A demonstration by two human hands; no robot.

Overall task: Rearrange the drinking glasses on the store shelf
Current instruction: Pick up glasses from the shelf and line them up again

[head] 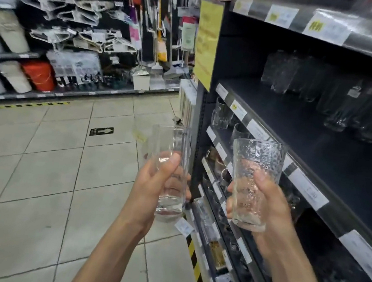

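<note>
Beside dark store shelf [335,146], left hand [151,183] grasping empty smooth glass [171,174], right hand [269,204] empty dimpled glass [254,183].

Head-worn view, angled down, close to shelf [323,135]

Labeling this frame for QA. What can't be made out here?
All from the head view:
- Price tags on the shelf edges: print blurred, unreadable.
- Yellow sign: text smeared.
- Glasses at the back of the shelf: dark and blurred, count unclear.
- Left hand: fingers hidden behind the smooth glass.
- Right hand: grip partly hidden behind the textured glass.
- Top shelf: cut off by the frame edge.
</note>
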